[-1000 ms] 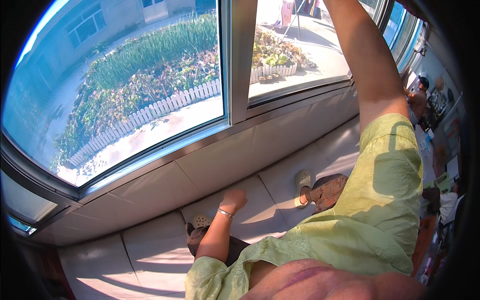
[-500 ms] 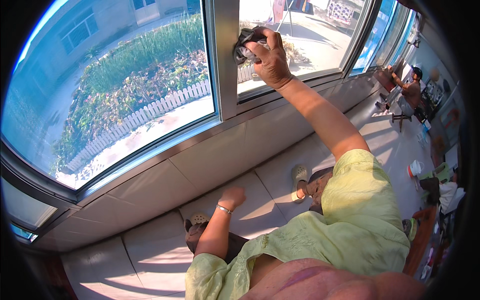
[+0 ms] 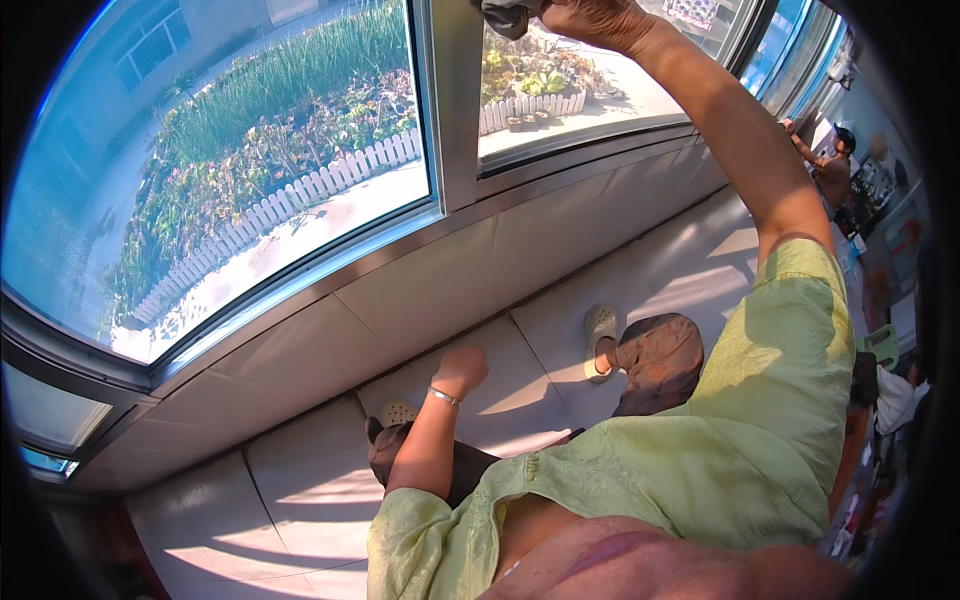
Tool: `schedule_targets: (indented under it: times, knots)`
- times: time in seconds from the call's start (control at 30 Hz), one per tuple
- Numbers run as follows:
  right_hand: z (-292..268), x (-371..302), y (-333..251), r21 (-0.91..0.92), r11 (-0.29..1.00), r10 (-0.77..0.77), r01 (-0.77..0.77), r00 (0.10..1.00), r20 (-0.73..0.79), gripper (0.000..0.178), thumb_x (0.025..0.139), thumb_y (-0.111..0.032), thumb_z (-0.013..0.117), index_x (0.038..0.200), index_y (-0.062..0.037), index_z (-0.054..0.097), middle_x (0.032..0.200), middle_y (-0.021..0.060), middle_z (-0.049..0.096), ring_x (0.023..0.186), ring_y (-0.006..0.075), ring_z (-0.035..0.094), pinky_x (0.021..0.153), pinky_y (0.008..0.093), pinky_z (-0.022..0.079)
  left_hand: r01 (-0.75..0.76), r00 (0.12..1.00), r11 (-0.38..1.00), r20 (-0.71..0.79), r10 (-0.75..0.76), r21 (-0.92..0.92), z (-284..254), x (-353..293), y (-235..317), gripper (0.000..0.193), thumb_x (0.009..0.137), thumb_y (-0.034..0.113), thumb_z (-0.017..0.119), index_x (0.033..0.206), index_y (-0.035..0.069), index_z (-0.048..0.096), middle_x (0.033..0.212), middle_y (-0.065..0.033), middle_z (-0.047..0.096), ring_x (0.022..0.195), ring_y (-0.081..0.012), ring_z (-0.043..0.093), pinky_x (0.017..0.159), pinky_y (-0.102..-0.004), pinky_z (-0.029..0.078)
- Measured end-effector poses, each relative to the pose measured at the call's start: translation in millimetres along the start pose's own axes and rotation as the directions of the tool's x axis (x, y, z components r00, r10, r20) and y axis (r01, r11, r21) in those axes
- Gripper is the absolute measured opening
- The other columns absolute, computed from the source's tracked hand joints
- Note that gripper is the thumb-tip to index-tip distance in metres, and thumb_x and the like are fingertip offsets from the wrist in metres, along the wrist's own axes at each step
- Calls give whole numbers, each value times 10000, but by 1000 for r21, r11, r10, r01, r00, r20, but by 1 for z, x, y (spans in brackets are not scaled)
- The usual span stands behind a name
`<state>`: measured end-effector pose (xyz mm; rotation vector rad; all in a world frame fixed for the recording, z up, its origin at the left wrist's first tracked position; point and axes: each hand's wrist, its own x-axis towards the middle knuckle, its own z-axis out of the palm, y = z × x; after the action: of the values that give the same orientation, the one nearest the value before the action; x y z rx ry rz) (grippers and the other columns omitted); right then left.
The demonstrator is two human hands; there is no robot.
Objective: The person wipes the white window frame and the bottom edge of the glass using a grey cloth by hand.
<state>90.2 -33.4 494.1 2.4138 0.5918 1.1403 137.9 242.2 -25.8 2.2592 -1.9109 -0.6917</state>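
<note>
- I see the right hand (image 3: 597,20) raised at the picture's top edge, clamped on the cloth (image 3: 508,16) by the window frame (image 3: 458,140).
- The left hand (image 3: 461,370) hangs low, fingers curled together.
- Since half a second ago, right hand and cloth have moved higher.

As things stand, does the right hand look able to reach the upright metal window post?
Probably yes: the right hand is raised close to the upright metal window post, and only the dark cloth it holds seems to lie between them. Whether that cloth touches the post is unclear.
</note>
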Motion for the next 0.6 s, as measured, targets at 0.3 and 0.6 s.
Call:
schedule_targets:
  times: [0.3,0.6]
  knots:
    - [51,-4,-14,64,974,215,-217,801,-559,433,721,84,738,1104,-87,630,1112,169,520,977,324,597,798,386,520,-7,1000,1000,16,7,1,-14,2,7,230,836,180,587,980,35,692,1009,-221,694,938,-387,675,814,-484,547]
    - [171,-154,-143,-112,922,336,-369,911,-240,385,647,-141,839,994,-171,677,1108,95,561,992,312,553,840,389,483,2,1000,1000,-19,-2,-23,-6,3,-2,211,835,181,594,963,40,684,1016,-210,692,938,-382,676,804,-488,544]
